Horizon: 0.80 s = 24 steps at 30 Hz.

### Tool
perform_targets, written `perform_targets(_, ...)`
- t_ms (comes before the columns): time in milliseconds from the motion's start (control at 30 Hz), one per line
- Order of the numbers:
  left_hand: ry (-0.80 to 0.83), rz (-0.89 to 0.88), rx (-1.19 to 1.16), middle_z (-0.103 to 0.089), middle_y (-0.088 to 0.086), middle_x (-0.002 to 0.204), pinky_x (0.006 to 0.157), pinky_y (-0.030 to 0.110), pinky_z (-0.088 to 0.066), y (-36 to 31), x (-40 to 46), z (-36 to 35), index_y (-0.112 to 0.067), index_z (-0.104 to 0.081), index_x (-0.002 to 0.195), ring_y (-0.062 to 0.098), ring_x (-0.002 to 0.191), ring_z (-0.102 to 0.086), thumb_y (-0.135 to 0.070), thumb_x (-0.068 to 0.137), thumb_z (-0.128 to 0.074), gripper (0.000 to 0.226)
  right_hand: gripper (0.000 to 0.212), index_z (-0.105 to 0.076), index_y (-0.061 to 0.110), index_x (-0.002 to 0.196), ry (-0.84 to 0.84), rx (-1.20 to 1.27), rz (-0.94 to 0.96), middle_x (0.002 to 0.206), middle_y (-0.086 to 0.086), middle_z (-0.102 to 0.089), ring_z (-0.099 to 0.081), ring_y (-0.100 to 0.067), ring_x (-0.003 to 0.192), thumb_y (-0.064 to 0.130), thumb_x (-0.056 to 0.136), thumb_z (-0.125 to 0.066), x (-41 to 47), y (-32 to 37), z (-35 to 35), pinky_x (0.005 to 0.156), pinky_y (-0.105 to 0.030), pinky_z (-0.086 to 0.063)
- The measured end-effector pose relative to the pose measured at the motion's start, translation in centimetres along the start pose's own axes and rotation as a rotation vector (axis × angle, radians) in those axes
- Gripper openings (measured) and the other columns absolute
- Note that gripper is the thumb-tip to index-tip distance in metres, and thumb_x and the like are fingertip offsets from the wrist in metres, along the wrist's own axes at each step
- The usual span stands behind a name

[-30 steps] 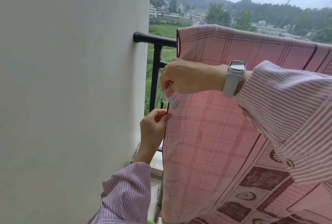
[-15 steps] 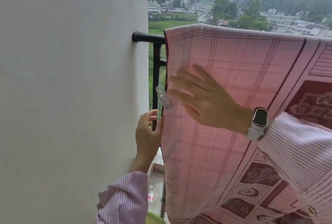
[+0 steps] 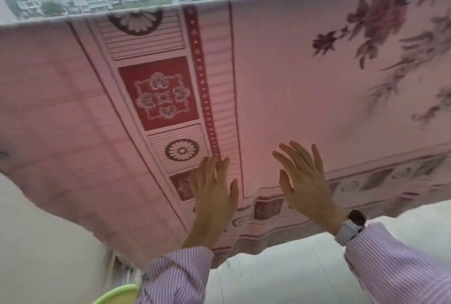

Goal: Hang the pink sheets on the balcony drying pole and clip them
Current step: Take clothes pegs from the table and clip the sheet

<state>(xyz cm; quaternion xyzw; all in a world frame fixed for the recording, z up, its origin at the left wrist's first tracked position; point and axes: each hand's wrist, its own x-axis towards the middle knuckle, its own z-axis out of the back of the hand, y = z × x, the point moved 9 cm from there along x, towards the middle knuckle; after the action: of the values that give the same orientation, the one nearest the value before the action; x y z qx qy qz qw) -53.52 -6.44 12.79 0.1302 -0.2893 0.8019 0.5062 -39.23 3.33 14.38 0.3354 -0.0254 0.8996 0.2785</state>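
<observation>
Head view: pink patterned cotton sheet (image 3: 280,79) w/ dark-red floral squares is draped over the drying pole; the pole itself is hidden under the top fold, which runs across the frame. Left hand (image 3: 213,194) and right hand (image 3: 308,181) are both flat on the hanging cloth near its lower border, fingers straight and spread, gripping nothing. Prob. they're pressing and smoothing the fabric so it hangs w/o wrinkles and dries evenly. No clip visible in this stretch, so clipping here looks not yet done. White smartwatch (image 3: 351,225) on right wrist; pale green plastic basin rim (image 3: 117,294) at bottom edge, below left striped sleeve (image 3: 170,277).
</observation>
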Motion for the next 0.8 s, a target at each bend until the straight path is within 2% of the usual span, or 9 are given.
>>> perform_targets(100, 0.166, -0.142, -0.022, -0.049, 0.008, 0.132, 0.102, 0.056, -0.028, -12.6, 1.5, -8.8, -0.02, -0.045, 0.123, 0.024, 0.125, -0.028, -0.041, 0.083, -0.033, 0.047, 0.035, -0.056, 0.013, 0.114, -0.029, -0.05, -0.193, 0.123, -0.008, -0.058, -0.041, -0.025, 0.123, 0.021, 0.086, -0.037, -6.0, -13.3, 4.9, 0.106, -0.058, -0.024)
perform_targets(200, 0.295, -0.272, -0.091, -0.044, 0.007, 0.138, 0.106, 0.056, -0.02, -25.4, 2.5, -16.5, -0.02, -0.042, 0.128, 0.024, 0.13, -0.026, -0.039, 0.087, -0.04, 0.045, 0.035, -0.058, 0.01, 0.111, -0.062, -0.134, -0.397, 0.116, -0.011, -0.061, -0.047, -0.028, 0.115, 0.018, 0.083, -0.037, -12.0, -25.3, 9.8, 0.104, -0.044, -0.025)
perform_targets(267, 0.404, -0.346, -0.134, -0.029, 0.003, 0.147, 0.112, 0.051, -0.008, -32.4, 2.1, -20.4, -0.022, -0.034, 0.135, 0.024, 0.137, -0.017, -0.033, 0.091, -0.044, 0.047, 0.036, -0.055, 0.013, 0.113, -0.075, -0.189, -0.531, 0.117, -0.009, -0.061, -0.048, -0.026, 0.113, 0.02, 0.082, -0.037, -16.2, -31.0, 12.5, 0.102, -0.05, -0.027)
perform_targets(333, 0.471, -0.448, -0.172, -0.022, -0.001, 0.149, 0.113, 0.046, -0.003, -39.2, 2.0, -23.7, -0.023, -0.028, 0.138, 0.022, 0.138, -0.011, -0.033, 0.092, -0.041, 0.049, 0.036, -0.052, 0.017, 0.113, -0.098, -0.248, -0.655, 0.116, -0.007, -0.061, -0.046, -0.023, 0.113, 0.022, 0.082, -0.035, -20.0, -36.3, 14.8, 0.1, -0.056, -0.028)
perform_targets(433, 0.525, -0.589, -0.192, -0.031, 0.0, 0.144, 0.11, 0.044, -0.009, -47.6, 2.0, -28.1, -0.023, -0.031, 0.136, 0.025, 0.134, -0.02, -0.032, 0.09, -0.042, 0.048, 0.038, -0.058, 0.015, 0.109, -0.13, -0.307, -0.829, 0.115, -0.008, -0.062, -0.044, -0.022, 0.113, 0.024, 0.081, -0.034, -24.7, -42.8, 17.7, 0.099, -0.058, -0.03)
perform_targets(567, 0.528, -0.708, -0.266, -0.045, 0.007, 0.134, 0.105, 0.049, -0.021, -58.3, 3.0, -34.3, -0.019, -0.043, 0.129, 0.034, 0.124, -0.036, -0.03, 0.085, -0.051, 0.046, 0.038, -0.062, 0.013, 0.104, -0.164, -0.394, -0.926, 0.112, -0.009, -0.063, -0.043, -0.019, 0.11, 0.025, 0.081, -0.034, -28.7, -52.0, 21.1, 0.095, -0.057, -0.036)
perform_targets(800, 0.571, -0.852, -0.382, -0.036, 0.003, 0.141, 0.108, 0.047, -0.016, -82.2, 9.9, -45.5, -0.026, -0.034, 0.136, 0.027, 0.131, -0.027, -0.033, 0.088, -0.049, 0.051, 0.042, -0.063, 0.012, 0.105, -0.094, -0.504, -1.128, 0.109, -0.01, -0.065, -0.06, -0.029, 0.101, 0.028, 0.08, -0.033, -30.2, -75.4, 29.9, 0.091, -0.057, -0.041)
